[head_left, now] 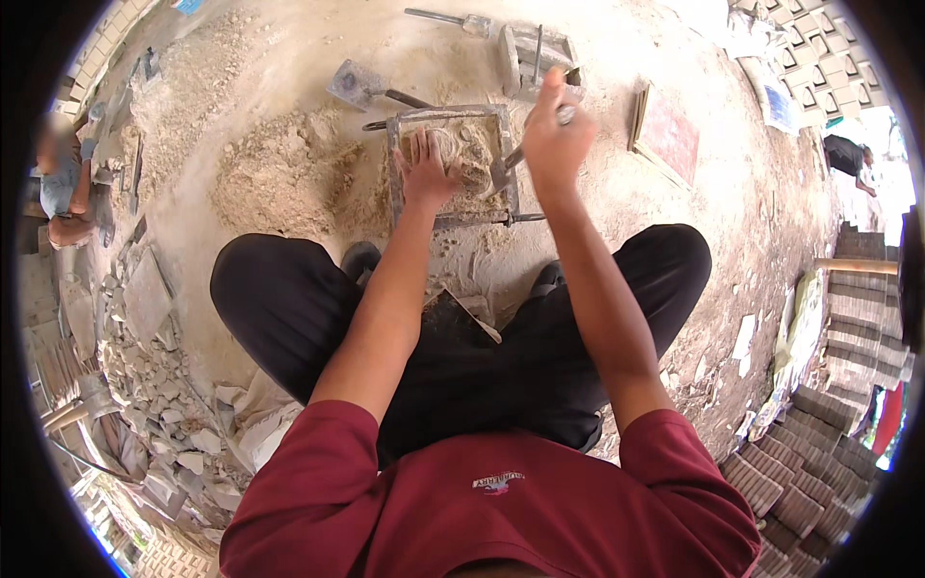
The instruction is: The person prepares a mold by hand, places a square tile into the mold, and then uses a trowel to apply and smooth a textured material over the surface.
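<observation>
Working at the square frame (453,112): the frame is set flat on the dusty ground (752,222), just ahead of the bent knees (275,275).
Sandy fill (477,171): it is contained within the frame's walls, with a lumpy surface.
Good practice: the fill is best kept steady by a flat palm, and short, controlled strokes are judged safest; the frame's corners should be checked for loose patches, and its walls should be spared hard knocks.
Caution: fingers are judged at risk inside the frame, so the tool is best directed well clear of them.
Left hand (429,169): it is laid over the fill in the frame's left half, palm down; the fingers are spread apart, and nothing is seen clamped by them.
Right hand (559,149): it is held beside the frame's right wall; its grip is closed round a hammer-like tool (499,176), whose head is angled towards the frame's right part. Contact cannot be told through the blur.
Forearms (381,308): the left one is stretched forward to the frame; the right one is slanted inward towards its right side.
Sandy heap (284,178): it is piled left of the frame.
Flat-bladed shovel (355,85): it is laid beyond the frame's far left corner.
</observation>
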A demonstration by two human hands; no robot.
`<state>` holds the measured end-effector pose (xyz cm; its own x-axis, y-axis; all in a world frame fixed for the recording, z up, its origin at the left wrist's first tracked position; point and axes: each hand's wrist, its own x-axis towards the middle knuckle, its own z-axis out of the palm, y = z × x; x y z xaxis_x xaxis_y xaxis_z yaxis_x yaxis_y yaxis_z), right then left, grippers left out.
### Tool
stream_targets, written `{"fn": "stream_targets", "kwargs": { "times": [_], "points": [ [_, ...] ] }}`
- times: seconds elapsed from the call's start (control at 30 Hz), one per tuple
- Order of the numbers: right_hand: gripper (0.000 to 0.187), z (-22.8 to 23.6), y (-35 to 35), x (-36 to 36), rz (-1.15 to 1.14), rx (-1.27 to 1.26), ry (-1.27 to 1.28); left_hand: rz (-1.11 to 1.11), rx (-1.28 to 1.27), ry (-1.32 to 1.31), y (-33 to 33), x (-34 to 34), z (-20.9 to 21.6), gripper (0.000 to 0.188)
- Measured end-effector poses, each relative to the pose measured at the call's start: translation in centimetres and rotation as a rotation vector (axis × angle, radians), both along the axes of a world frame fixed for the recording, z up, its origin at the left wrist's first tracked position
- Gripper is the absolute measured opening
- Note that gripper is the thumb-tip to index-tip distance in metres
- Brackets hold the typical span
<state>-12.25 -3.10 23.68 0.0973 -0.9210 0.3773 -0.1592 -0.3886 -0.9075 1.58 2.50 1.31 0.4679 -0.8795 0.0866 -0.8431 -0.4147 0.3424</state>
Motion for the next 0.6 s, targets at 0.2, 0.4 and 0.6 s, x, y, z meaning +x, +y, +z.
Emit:
{"fn": "stream_targets", "kwargs": {
  "times": [0.2,0.4,0.6],
  "points": [
    [0.052,-0.2,0.3,0.2,-0.071,0.112,0.01,-0.078,-0.009,0.039,0.4,-0.3,-0.4,0.069],
    [0.048,-4.4,-0.6,0.5,-0.028,-0.004,-0.063,-0.319,0.065,-0.092,0.3,-3.0,0.3,0.065],
    [0.06,-0.5,0.1,0.5,-0.074,0.181,-0.215,-0.316,-0.049,-0.013,0.4,-3.7,-0.2,0.062]
  ]
}}
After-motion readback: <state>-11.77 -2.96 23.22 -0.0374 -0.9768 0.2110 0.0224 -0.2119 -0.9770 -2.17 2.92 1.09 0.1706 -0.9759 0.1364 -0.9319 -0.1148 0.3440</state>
